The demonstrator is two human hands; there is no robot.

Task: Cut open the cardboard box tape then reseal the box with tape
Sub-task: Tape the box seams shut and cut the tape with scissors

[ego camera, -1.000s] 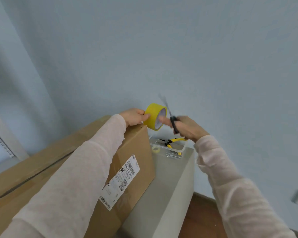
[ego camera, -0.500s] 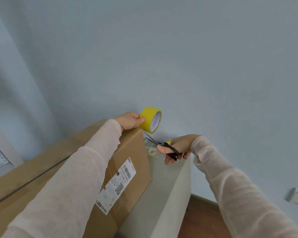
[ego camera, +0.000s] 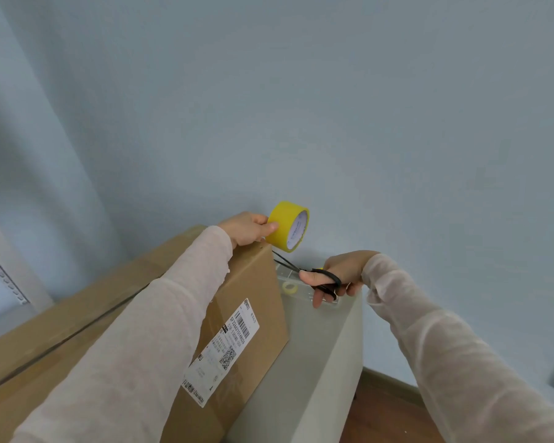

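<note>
A brown cardboard box (ego camera: 253,302) with a white shipping label (ego camera: 224,350) stands on a pale table. At the box's far top corner my left hand (ego camera: 247,230) holds a yellow tape roll (ego camera: 287,230) just above the edge. Lower and to the right, my right hand (ego camera: 336,276) grips black scissors (ego camera: 320,278). Their open blades point left toward the box corner, just under the roll. Whether a strip of tape runs between roll and box is too faint to tell.
A clear plastic tray (ego camera: 304,290) holding a small pale tape ring (ego camera: 289,287) sits on the grey-white table (ego camera: 314,362) against the blue wall. Wooden floor (ego camera: 387,420) lies beyond the table's right edge. A window frame (ego camera: 0,273) is at the left.
My right hand dropped with the scissors from beside the roll to below it, and the blades now point at the box corner. My left hand kept the roll at the corner.
</note>
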